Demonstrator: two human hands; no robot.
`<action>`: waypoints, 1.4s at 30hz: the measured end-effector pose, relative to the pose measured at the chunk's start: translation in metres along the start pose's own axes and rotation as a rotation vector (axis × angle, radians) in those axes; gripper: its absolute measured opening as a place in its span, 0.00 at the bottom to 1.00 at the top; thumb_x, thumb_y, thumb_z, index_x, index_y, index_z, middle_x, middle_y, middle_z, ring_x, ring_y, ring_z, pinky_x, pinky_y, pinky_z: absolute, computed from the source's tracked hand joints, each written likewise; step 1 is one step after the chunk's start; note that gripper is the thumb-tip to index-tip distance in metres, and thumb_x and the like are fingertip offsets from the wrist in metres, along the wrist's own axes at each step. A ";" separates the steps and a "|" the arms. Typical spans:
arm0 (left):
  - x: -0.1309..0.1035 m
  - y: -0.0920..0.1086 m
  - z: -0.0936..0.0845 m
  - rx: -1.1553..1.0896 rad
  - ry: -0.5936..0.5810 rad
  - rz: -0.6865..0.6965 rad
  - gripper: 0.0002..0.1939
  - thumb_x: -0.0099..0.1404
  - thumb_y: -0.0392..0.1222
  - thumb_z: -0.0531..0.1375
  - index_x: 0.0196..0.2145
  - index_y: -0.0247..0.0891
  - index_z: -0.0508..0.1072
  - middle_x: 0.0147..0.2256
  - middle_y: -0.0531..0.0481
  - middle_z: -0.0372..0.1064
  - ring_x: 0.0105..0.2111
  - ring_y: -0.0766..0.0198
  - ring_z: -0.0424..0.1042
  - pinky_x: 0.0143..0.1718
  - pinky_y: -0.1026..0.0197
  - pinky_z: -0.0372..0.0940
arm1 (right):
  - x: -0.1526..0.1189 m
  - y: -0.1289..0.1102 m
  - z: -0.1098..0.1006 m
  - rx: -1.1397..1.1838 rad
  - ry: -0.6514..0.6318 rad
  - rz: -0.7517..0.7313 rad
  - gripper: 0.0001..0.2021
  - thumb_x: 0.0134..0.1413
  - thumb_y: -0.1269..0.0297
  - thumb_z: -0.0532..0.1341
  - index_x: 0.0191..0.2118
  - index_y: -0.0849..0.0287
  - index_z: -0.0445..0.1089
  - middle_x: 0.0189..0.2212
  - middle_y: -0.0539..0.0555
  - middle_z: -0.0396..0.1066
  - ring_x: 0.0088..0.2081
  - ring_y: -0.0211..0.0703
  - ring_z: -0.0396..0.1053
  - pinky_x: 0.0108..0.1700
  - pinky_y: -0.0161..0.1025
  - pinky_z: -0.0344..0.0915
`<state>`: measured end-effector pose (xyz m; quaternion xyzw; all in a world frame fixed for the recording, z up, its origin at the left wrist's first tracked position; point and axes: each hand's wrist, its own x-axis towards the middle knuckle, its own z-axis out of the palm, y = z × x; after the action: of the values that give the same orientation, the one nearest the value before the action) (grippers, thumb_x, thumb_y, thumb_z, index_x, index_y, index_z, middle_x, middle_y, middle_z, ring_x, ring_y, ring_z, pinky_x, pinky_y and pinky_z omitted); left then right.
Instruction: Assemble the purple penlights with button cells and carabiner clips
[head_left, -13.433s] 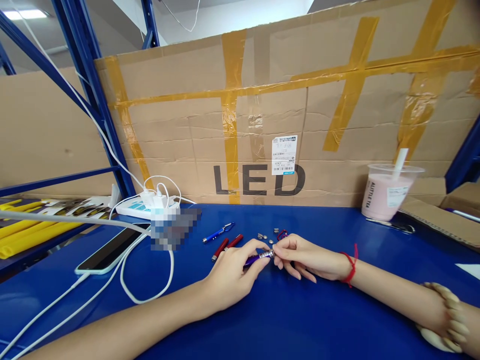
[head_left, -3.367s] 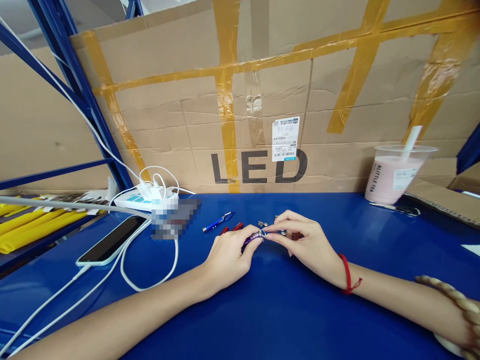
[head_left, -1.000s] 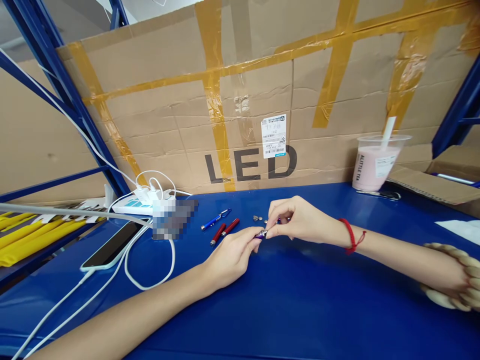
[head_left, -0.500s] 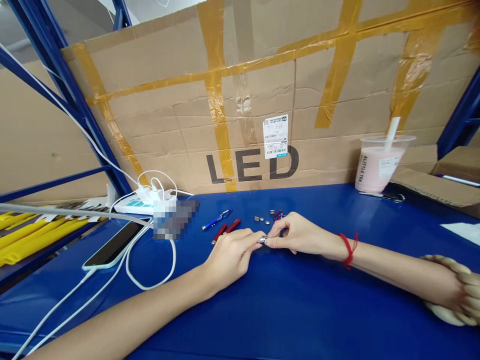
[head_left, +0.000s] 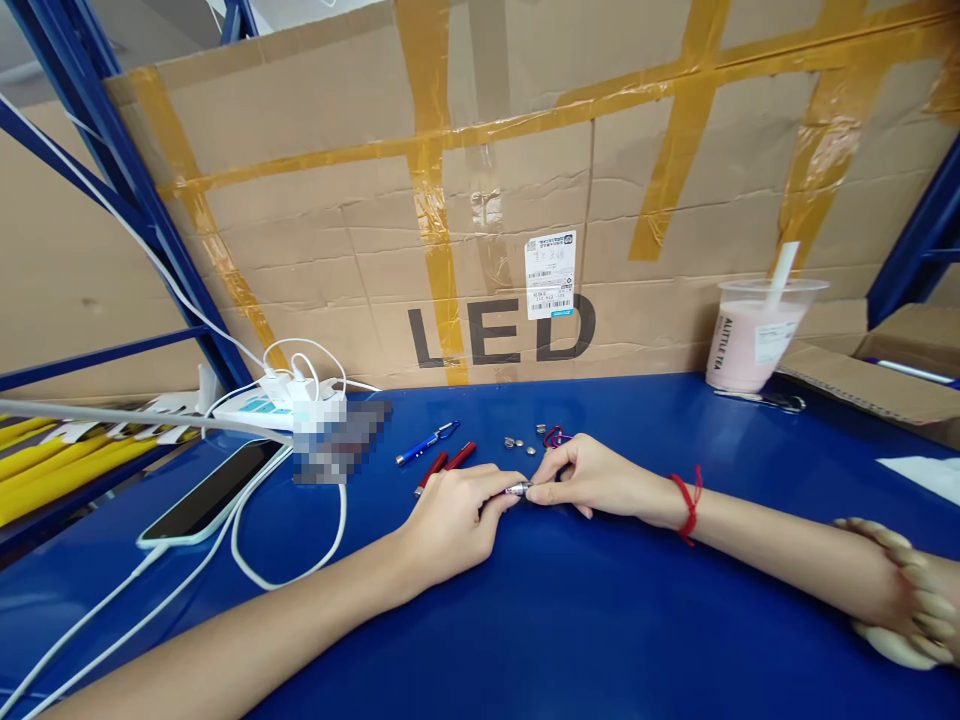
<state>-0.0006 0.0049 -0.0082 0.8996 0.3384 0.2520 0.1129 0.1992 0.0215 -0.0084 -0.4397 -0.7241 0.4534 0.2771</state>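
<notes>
- We hold the small tube point(head_left: 516, 489) in the middle, low over the blue table point(head_left: 600, 620). Only its shiny silver end peeks out between our hands.
- Our left hand point(head_left: 456, 512) pinches the tube with thumb and finger and covers most of it.
- Our right hand point(head_left: 594, 478) pinches the tip from the other side. We cannot tell if its fingertips hide a tiny part too.
- To do this well, we think the left hand should keep a firm grip, so the tube does not roll or turn.
- We should line the right fingertips up straight with the tube and push or twist softly. A crooked push could slip.
- Staying low is smart, because a dropped bit would not fall far.
- We should mind the little metal bits point(head_left: 519, 443) just past our fingers, near the red clip point(head_left: 553, 436). A bump could roll them away.
- About three seconds ago, the tube's purple side showed by our left thumb; now we see mostly silver.
- Back then, our right hand hid some metal bits. Now it sits lower, and more of them show.
- The two red tubes point(head_left: 460, 456) show more now too, and the blue light point(head_left: 421, 447) still lies behind them.
</notes>
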 end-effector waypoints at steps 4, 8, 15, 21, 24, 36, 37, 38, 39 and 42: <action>0.000 0.002 -0.001 0.013 0.013 -0.027 0.12 0.65 0.35 0.51 0.37 0.42 0.74 0.30 0.53 0.70 0.29 0.65 0.69 0.33 0.66 0.60 | 0.003 0.004 -0.001 0.001 0.001 -0.006 0.15 0.37 0.55 0.69 0.28 0.63 0.76 0.18 0.49 0.68 0.13 0.27 0.55 0.15 0.29 0.49; 0.000 0.004 -0.002 0.011 0.032 -0.051 0.12 0.65 0.36 0.51 0.39 0.45 0.74 0.31 0.54 0.71 0.30 0.64 0.70 0.33 0.65 0.61 | 0.004 0.003 -0.002 0.013 -0.013 0.004 0.15 0.38 0.55 0.69 0.29 0.63 0.76 0.19 0.49 0.68 0.14 0.27 0.55 0.16 0.28 0.48; 0.002 0.005 -0.002 0.045 0.050 -0.082 0.13 0.65 0.38 0.52 0.43 0.47 0.73 0.35 0.55 0.73 0.33 0.63 0.71 0.34 0.64 0.62 | 0.002 -0.002 -0.007 0.005 -0.048 0.046 0.17 0.38 0.52 0.68 0.29 0.63 0.74 0.16 0.47 0.63 0.15 0.28 0.55 0.15 0.27 0.45; 0.002 0.006 -0.002 0.068 0.082 -0.079 0.11 0.65 0.38 0.52 0.39 0.45 0.73 0.37 0.56 0.74 0.35 0.62 0.72 0.31 0.65 0.61 | 0.000 -0.008 -0.007 0.019 -0.048 0.056 0.21 0.42 0.48 0.64 0.25 0.65 0.71 0.12 0.46 0.57 0.14 0.27 0.51 0.15 0.27 0.42; 0.003 0.007 -0.004 0.066 0.081 -0.078 0.11 0.65 0.38 0.52 0.39 0.46 0.74 0.38 0.58 0.74 0.35 0.63 0.72 0.30 0.66 0.61 | 0.000 -0.010 -0.006 0.023 -0.052 0.060 0.22 0.44 0.45 0.63 0.25 0.65 0.70 0.12 0.46 0.57 0.14 0.27 0.50 0.15 0.28 0.41; 0.003 0.004 -0.003 0.059 0.063 -0.107 0.12 0.66 0.41 0.50 0.42 0.44 0.71 0.37 0.54 0.74 0.29 0.64 0.71 0.28 0.66 0.61 | -0.002 -0.010 -0.010 0.090 -0.104 0.069 0.21 0.42 0.47 0.65 0.28 0.64 0.70 0.13 0.45 0.56 0.16 0.27 0.48 0.16 0.30 0.36; 0.003 0.003 -0.003 0.055 0.057 -0.119 0.12 0.66 0.42 0.50 0.43 0.44 0.71 0.36 0.54 0.73 0.29 0.64 0.71 0.27 0.66 0.61 | -0.001 -0.010 -0.011 0.097 -0.108 0.073 0.20 0.42 0.47 0.65 0.28 0.64 0.70 0.14 0.45 0.56 0.16 0.27 0.48 0.16 0.30 0.36; 0.003 0.004 -0.003 0.051 0.051 -0.129 0.12 0.66 0.42 0.50 0.43 0.45 0.70 0.36 0.54 0.73 0.30 0.64 0.71 0.27 0.66 0.61 | -0.001 -0.010 -0.011 0.105 -0.111 0.078 0.20 0.42 0.48 0.65 0.28 0.64 0.70 0.14 0.45 0.56 0.17 0.27 0.48 0.16 0.30 0.36; 0.003 0.004 -0.003 0.045 0.045 -0.138 0.12 0.66 0.42 0.50 0.43 0.45 0.70 0.36 0.54 0.73 0.30 0.64 0.71 0.26 0.66 0.60 | -0.001 -0.010 -0.011 0.113 -0.113 0.080 0.20 0.43 0.48 0.65 0.29 0.64 0.69 0.14 0.45 0.56 0.17 0.27 0.47 0.16 0.30 0.35; 0.003 0.005 -0.004 0.033 0.035 -0.152 0.11 0.66 0.42 0.50 0.44 0.45 0.68 0.36 0.55 0.73 0.30 0.64 0.71 0.25 0.67 0.58 | -0.001 -0.010 -0.012 0.131 -0.117 0.082 0.20 0.44 0.48 0.64 0.29 0.64 0.69 0.14 0.45 0.56 0.17 0.27 0.47 0.16 0.30 0.35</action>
<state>0.0020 0.0030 -0.0023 0.8684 0.4118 0.2529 0.1111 0.2052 0.0230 0.0060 -0.4225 -0.6895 0.5355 0.2436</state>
